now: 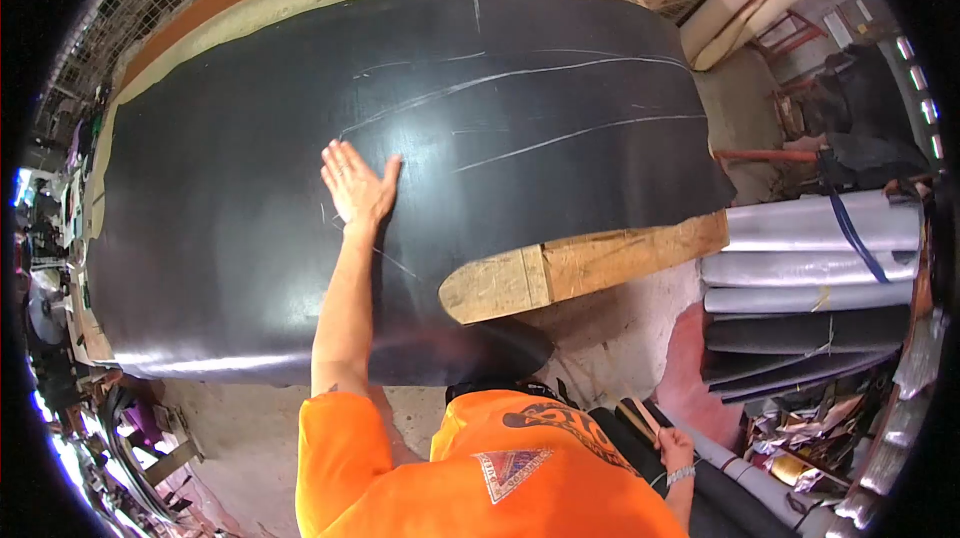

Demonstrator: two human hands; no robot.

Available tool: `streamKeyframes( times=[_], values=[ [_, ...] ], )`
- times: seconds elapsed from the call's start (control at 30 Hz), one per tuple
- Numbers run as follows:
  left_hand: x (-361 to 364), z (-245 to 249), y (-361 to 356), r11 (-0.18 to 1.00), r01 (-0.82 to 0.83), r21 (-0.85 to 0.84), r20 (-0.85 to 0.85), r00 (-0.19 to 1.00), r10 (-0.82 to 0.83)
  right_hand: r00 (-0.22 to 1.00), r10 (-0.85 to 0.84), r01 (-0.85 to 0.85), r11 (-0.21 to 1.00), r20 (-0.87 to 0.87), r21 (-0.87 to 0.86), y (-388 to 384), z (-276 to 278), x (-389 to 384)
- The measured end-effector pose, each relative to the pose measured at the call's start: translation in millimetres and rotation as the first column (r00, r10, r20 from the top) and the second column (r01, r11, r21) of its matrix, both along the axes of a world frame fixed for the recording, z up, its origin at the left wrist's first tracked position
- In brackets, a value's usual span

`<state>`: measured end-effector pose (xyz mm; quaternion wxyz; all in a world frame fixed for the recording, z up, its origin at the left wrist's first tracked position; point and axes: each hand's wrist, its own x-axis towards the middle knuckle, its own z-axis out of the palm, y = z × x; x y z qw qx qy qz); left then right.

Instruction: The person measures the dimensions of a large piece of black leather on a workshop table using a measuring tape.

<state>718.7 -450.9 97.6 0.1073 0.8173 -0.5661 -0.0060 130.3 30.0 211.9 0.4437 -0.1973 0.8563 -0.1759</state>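
Note:
A large black sheet of leather-like material point(230, 168) covers a wooden table and droops over its near edge. Pale chalk-like lines run across its middle and right part. My left hand point(360, 188) lies flat on the sheet, palm down, fingers pointing away and thumb spread, just below the left end of a long curved line. Low on the right, beside my orange shirt, my right hand point(676, 450) is closed around a thin tan strip point(640, 418) with a dark edge. A watch is on that wrist.
The table's wooden edge point(600, 263) shows at the near right. Silver and dark rolls point(810, 228) are stacked at the right, above a heap of scraps point(800, 438). Tan rolled material point(750, 8) leans at the back right. Clutter lines the left side.

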Motion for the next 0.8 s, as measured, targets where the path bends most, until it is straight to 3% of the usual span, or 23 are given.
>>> streamKeyframes(
  times=[0.1, 0.13, 0.2, 0.27, 0.33, 0.4, 0.47, 0.5, 0.53, 0.57, 0.6, 0.67, 0.73, 0.77, 0.8],
  values=[
    [-52, 10, -46, 0.997, 0.056, -0.06, -0.074, 0.995, -0.061, 0.999, -0.011, 0.013, 0.998, -0.041, 0.065, 6, -7, -14],
    [-69, 0, -64, 0.982, 0.116, -0.152, -0.094, 0.987, -0.131, 1.0, 0.006, -0.004, 0.998, -0.023, 0.069, -5, -5, -17],
    [-106, -9, -93, 0.964, 0.235, -0.123, -0.101, 0.963, -0.248, 1.0, 0.021, -0.022, 0.997, 0.018, 0.069, -33, -8, -13],
    [-97, 6, -91, 0.921, 0.39, -0.01, -0.165, 0.907, -0.387, 0.991, 0.124, -0.116, 0.984, -0.053, 0.135, -54, -19, -33],
    [-45, 19, -72, 0.961, 0.275, 0.005, -0.182, 0.946, -0.269, 0.982, 0.117, -0.102, 0.989, -0.148, 0.106, -57, -18, -65],
    [11, 12, -55, 0.994, 0.107, -0.003, -0.168, 0.98, -0.106, 0.988, -0.087, 0.093, 0.995, -0.13, 0.038, -39, -3, -95],
    [-18, 7, -71, 0.999, 0.038, 0.002, -0.04, 0.998, -0.038, 0.971, -0.175, 0.188, 0.98, -0.163, 0.062, -12, 12, -110],
    [-42, 1, -70, 1.0, -0.008, 0.009, 0.014, 1.0, 0.008, 0.959, -0.171, 0.21, 0.964, -0.227, 0.161, 6, 11, -124],
    [-85, 0, -79, 0.995, 0.087, -0.058, -0.036, 0.995, -0.09, 0.946, -0.158, 0.229, 0.943, -0.282, 0.242, 16, 3, -140],
    [-132, 10, -94, 0.982, 0.183, -0.05, -0.099, 0.977, -0.187, 0.97, -0.071, 0.134, 0.955, -0.234, 0.265, 38, -7, -174],
    [-176, 8, -110, 0.963, 0.248, -0.103, -0.162, 0.951, -0.262, 0.967, -0.084, 0.152, 0.949, -0.242, 0.277, 38, -10, -187],
    [-248, 12, -148, 0.917, 0.398, -0.02, -0.178, 0.901, -0.395, 0.956, -0.161, 0.225, 0.939, -0.245, 0.261, 15, -18, -212],
    [-282, 13, -148, 0.875, 0.46, -0.153, -0.261, 0.835, -0.484, 0.951, -0.211, 0.261, 0.94, -0.226, 0.219, -9, -32, -249],
    [-266, 19, -151, 0.868, 0.496, 0.029, -0.272, 0.839, -0.471, 0.948, -0.238, 0.28, 0.94, -0.21, 0.197, -20, -42, -271],
    [-249, 30, -143, 0.921, 0.386, 0.051, -0.229, 0.902, -0.365, 0.949, -0.253, 0.288, 0.94, -0.19, 0.186, -25, -50, -291]
  ],
)
